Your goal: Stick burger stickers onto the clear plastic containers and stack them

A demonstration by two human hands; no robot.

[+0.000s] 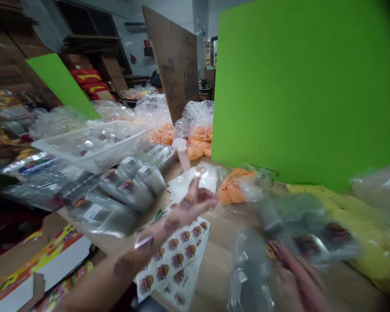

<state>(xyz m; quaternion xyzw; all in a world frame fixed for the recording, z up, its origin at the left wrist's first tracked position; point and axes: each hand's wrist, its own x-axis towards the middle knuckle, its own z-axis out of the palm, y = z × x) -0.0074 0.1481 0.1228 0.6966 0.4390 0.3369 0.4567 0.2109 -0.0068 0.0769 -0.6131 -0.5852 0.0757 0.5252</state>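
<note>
My left hand (199, 198) reaches over the table with its fingers apart, above some white sheets (208, 173). Round burger stickers (144, 239) are stuck along my left forearm and hand. Beneath that arm lies a sheet of burger stickers (177, 260). My right hand (295, 273), blurred by motion, is beside a clear plastic container (251, 271). At its fingertips shows a small burger sticker (272, 250); whether the fingers grip it is unclear. Beyond the right hand are clear containers with burger stickers (325, 238), also blurred.
Stacked clear containers (130, 182) and a white basket (107, 162) stand to the left. A bag of orange pieces (235, 186) lies mid-table, with a pale pink bottle (183, 157) behind. A green board (305, 86) rises at the back; yellow material (354, 212) lies right.
</note>
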